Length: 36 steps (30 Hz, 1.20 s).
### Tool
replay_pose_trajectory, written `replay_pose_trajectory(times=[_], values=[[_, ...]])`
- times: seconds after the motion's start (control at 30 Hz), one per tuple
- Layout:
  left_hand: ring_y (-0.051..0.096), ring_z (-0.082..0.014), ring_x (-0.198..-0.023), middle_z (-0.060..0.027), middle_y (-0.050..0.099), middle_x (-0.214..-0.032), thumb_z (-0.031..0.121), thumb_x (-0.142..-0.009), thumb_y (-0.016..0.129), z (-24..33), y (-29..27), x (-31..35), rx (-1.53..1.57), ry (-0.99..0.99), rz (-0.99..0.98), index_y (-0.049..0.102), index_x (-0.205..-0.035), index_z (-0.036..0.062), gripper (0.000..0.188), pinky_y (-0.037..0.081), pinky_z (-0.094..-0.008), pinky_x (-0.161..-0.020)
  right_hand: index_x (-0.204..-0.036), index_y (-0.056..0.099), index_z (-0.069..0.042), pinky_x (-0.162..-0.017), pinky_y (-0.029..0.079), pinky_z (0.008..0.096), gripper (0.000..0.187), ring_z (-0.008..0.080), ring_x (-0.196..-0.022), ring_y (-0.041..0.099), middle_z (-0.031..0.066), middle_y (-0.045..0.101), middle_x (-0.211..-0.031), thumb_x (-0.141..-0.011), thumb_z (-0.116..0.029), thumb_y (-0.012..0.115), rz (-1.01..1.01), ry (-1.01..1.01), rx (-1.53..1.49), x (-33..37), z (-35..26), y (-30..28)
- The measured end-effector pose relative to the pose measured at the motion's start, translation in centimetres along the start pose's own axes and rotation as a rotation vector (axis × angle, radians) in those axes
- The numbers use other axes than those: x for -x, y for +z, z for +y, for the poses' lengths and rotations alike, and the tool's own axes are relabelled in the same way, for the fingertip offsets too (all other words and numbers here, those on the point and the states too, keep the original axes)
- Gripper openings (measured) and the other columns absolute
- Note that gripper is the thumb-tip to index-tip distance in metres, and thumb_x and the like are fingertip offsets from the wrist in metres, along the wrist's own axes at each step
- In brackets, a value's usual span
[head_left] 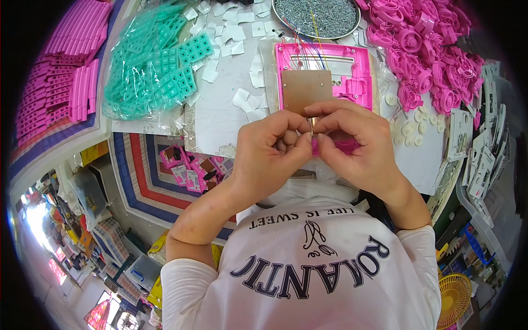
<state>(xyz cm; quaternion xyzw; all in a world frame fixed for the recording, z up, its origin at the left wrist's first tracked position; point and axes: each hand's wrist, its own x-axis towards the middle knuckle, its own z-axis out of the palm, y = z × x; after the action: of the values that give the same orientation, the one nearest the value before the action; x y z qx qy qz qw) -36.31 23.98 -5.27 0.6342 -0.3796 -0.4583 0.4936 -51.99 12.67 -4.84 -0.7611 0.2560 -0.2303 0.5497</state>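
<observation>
Both hands come together over the near edge of a pink plastic housing [364, 71] on the table. My left hand [269, 148] is closed in a pinch, thumb and forefinger at a small shiny metal part [313, 124]. From the other side my right hand [355, 146] pinches the same part with thumb and fingers. Its exact kind is too small to tell, and fingertips cover much of it. A brown circuit board [305, 89] lies in the housing just beyond my fingers. Thin coloured wires [311, 47] run from behind the board.
A round tray [275, 6] of small screws stands at the back. Teal keypads [159, 71] in clear plastic lie left, near white paper squares [240, 102]. Pink parts [423, 49] and white discs [410, 129] are on the right. A striped bag [146, 190] holds pink pieces below.
</observation>
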Motion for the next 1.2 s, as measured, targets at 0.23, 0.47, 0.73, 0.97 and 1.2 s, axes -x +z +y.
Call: replay_pose_trajectory(times=[0.23,0.47,0.73,0.97,1.2], values=[[0.044,-0.0011,-0.056,0.0027,0.054,-0.060,0.001,-0.091,0.069,0.0,0.0,0.0,-0.056,0.043,-0.008,0.066,-0.097,0.0005,0.006,0.039,-0.0213,-0.051,-0.092,0.066,0.005,-0.062,0.059,0.0273,0.016,0.0190,-0.072,0.073,0.0158,0.071,-0.110,-0.080,-0.002,0.074,0.002,-0.011,0.041,0.2,0.1,0.0],[0.046,0.0022,-0.063,0.0068,0.058,-0.070,-0.003,-0.090,0.065,0.4,0.0,0.0,-0.088,0.025,-0.029,0.065,-0.095,-0.0012,0.006,0.037,-0.0170,-0.055,-0.089,0.066,0.003,-0.059,0.058,0.0282,0.013,0.0179,-0.068,0.071,0.0129,0.071,-0.109,-0.079,0.002,0.073,0.044,-0.037,0.107,0.3,0.1,0.5],[0.049,0.0017,-0.062,0.0062,0.057,-0.070,-0.002,-0.091,0.061,0.4,-1.4,-0.8,-0.137,-0.134,-0.115,0.063,-0.098,-0.0012,0.008,0.039,-0.0178,-0.054,-0.092,0.065,-0.002,-0.063,0.058,0.0320,0.022,0.0233,-0.077,0.069,0.0117,0.070,-0.110,-0.073,0.006,0.073,0.117,-0.313,0.214,0.5,1.1,1.0],[0.066,-0.0069,-0.065,-0.0031,0.069,-0.076,0.008,-0.095,0.062,3.2,-3.4,-3.5,0.244,-0.536,-0.396,0.064,-0.109,-0.0020,0.018,0.052,-0.0205,-0.057,-0.092,0.066,-0.003,-0.068,0.057,0.0343,0.023,0.0252,-0.085,0.068,0.0120,0.067,-0.114,-0.072,0.004,0.075,0.013,-0.416,0.282,0.5,1.3,0.6],[0.064,-0.0081,-0.055,-0.0035,0.070,-0.072,0.017,-0.092,0.074,4.2,-4.2,-6.0,0.022,-0.586,-0.598,0.068,-0.101,-0.0020,0.022,0.049,-0.0204,-0.050,-0.092,0.067,-0.003,-0.067,0.055,0.0334,0.022,0.0256,-0.083,0.066,0.0128,0.065,-0.109,-0.073,0.004,0.075,0.041,-0.406,0.296,0.5,1.0,0.0]])
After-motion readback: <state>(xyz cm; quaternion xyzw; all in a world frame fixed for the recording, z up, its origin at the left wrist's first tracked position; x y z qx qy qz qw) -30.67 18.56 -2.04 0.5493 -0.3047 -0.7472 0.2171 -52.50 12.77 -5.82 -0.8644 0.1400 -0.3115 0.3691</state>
